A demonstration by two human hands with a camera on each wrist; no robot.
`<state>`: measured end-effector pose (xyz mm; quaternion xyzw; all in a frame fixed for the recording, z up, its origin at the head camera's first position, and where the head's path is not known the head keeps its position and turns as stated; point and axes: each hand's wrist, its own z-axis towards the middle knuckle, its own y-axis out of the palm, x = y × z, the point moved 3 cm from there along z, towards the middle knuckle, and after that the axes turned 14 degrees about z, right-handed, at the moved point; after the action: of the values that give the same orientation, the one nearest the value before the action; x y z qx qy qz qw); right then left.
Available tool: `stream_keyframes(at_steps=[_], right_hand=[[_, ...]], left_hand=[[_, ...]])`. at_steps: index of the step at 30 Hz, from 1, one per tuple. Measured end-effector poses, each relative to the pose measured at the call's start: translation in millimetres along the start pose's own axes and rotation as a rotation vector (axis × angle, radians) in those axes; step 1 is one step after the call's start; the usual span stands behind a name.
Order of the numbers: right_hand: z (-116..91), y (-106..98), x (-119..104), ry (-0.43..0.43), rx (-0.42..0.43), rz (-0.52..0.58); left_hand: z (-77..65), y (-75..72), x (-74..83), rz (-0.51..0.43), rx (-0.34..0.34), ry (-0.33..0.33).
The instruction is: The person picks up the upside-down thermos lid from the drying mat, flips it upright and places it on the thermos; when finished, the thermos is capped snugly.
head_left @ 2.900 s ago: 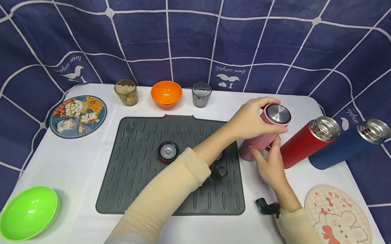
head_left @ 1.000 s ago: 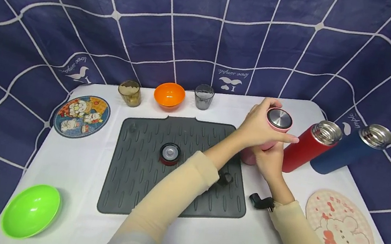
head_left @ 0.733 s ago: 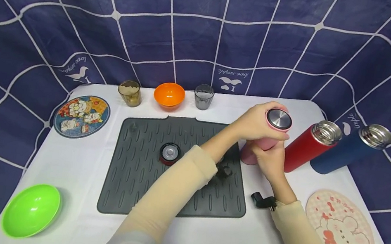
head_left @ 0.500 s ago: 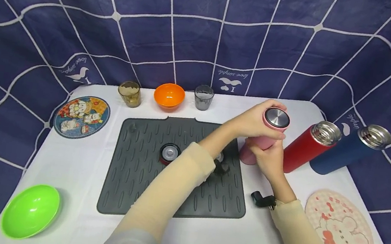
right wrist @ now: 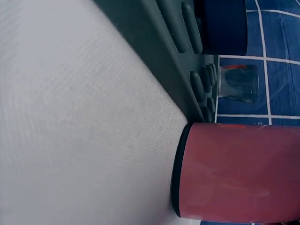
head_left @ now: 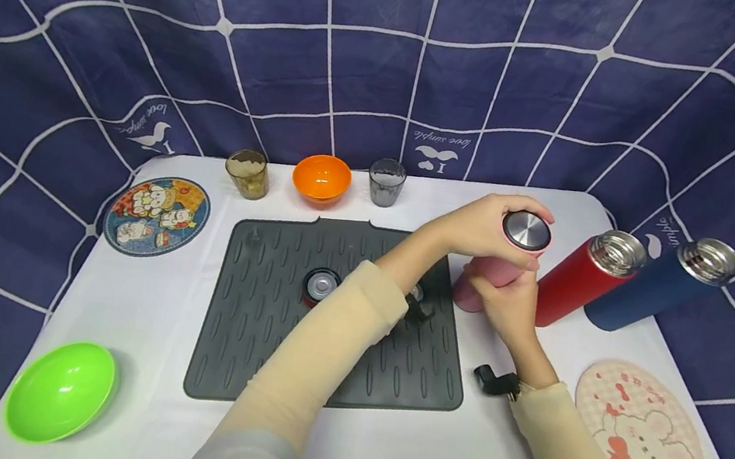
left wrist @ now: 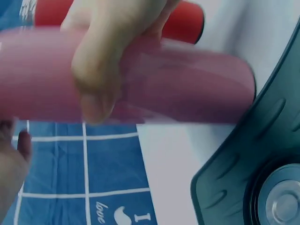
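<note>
A pink thermos bottle (head_left: pixel 498 272) with a steel-topped lid (head_left: pixel 526 231) stands on the white table just right of the grey mat. My left hand (head_left: pixel 487 228) grips it round the lid end from the far left side. Lower down, my right hand (head_left: pixel 511 303) holds the body; its thumb lies across the bottle (left wrist: pixel 178 86) in the left wrist view. The base of the bottle (right wrist: pixel 239 173) rests beside the mat's edge in the right wrist view. Close by on the right stand a red bottle (head_left: pixel 575 282) and a blue bottle (head_left: pixel 648 289), both without lids.
The grey ridged mat (head_left: pixel 255 323) bears a red-and-black lid (head_left: pixel 321 284) and another lid (head_left: pixel 417 292), partly hidden by my left arm. Behind are an amber glass (head_left: pixel 248 175), an orange bowl (head_left: pixel 321 178) and a grey glass (head_left: pixel 386 183). A green bowl (head_left: pixel 60 394) and two round placemats flank them.
My left fingers loosened around the lid about a second ago, then closed on it again. My right hand has moved higher on the bottle, which stays in place.
</note>
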<state>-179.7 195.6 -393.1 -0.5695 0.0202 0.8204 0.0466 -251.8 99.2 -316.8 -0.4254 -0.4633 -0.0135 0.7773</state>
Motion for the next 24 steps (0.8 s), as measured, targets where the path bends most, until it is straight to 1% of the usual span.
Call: stream_keyframes(at_steps=[1,2,3,4,6,8,9,11,13,15,19,21,22,23,24], right_hand=[[0,0,1,0.002,0.001,0.011],[0,0,1,-0.005,0.002,0.020],[-1,0,2,-0.010,0.010,0.027],[-1,0,2,-0.016,0.022,0.032],[-2,-1,1,-0.030,0.057,0.029],[-3,-2,-1,-0.035,0.093,0.005],[-4,-2,-2,-0.030,0.109,-0.013],[-4,-2,-4,-0.014,0.128,-0.065],[-4,-2,-5,0.005,0.126,-0.102],[-3,-2,-6,0.024,0.107,-0.115],[-3,-3,-5,0.059,0.065,-0.102],[-2,-3,-5,0.068,0.048,-0.091],[-3,-3,-4,0.073,0.048,-0.091],[-3,-3,-4,0.071,0.046,-0.084],[-3,-3,-3,0.067,0.047,-0.075]], left_hand=[[-0.5,0.8,-0.3,-0.052,-0.010,0.007],[-1.3,2.3,0.2,-0.076,-0.004,0.002],[-1.8,4.8,1.3,-0.065,0.030,-0.022],[-2.8,7.6,3.2,-0.038,0.071,-0.060],[-4.8,13.9,8.2,0.024,0.166,-0.162],[-6.3,18.1,13.3,0.101,0.240,-0.245],[-6.6,19.4,15.2,0.120,0.268,-0.265],[-6.7,19.7,17.0,0.158,0.297,-0.267],[-5.5,17.9,15.4,0.186,0.289,-0.233],[-3.8,15.7,11.7,0.168,0.248,-0.193],[0.9,12.2,4.0,0.035,0.115,-0.104],[2.8,10.8,1.7,-0.034,0.064,-0.057],[3.5,10.8,1.3,-0.056,0.048,-0.042],[3.7,11.3,1.2,-0.071,0.047,-0.035],[3.0,11.9,1.5,-0.061,0.062,-0.042]])
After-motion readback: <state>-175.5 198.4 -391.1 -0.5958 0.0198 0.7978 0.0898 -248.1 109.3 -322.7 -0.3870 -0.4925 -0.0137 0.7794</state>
